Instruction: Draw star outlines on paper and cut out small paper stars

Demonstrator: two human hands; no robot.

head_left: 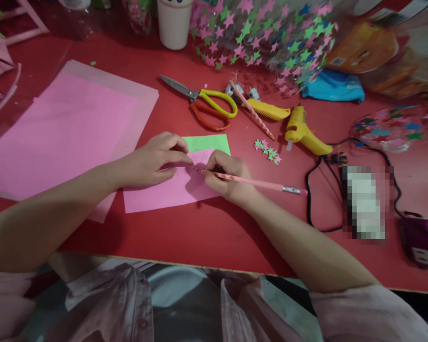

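My right hand (231, 178) is closed around a pink pencil (260, 182), its tip down on a small pink paper (153, 197) and its eraser end pointing right. Faint pencil marks show on that paper near the tip. My left hand (160, 159) rests on the same sheet's left part, fingers stretched out and apart. From beneath the pink paper's far edge a green paper (209, 142) sticks out. Beyond the hands lie scissors (203, 102) with one yellow and one orange handle.
Large pink sheets (64, 123) lie on the red table (207, 242) at left. To the right are small paper stars (267, 151), another pencil (253, 111), a yellow cutter (269, 110), a yellow glue gun (306, 133) with black cord, and a purple box (421, 240). A white cup (174, 26) stands behind.
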